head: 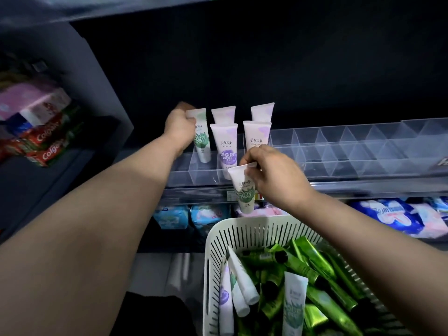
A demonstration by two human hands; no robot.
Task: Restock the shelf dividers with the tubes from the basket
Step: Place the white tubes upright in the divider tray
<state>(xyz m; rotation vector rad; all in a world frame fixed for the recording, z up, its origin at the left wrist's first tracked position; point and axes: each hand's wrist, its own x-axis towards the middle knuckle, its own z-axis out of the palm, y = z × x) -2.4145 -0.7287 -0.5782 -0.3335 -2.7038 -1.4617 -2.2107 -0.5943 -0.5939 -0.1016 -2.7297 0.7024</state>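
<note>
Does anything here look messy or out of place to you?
Nothing looks damaged or spilled. The tubes in the clear shelf dividers stand upright, caps down. The only jumble is the white basket, where green and white tubes lie piled every way. The left hand and right hand each hold a green-leaf tube.

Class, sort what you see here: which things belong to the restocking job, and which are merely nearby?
Part of the job:
left hand holding a green-print tube
right hand holding another tube
basket
clear shelf dividers

Just nearby:
toothpaste boxes
soft packs on the lower shelf
</note>
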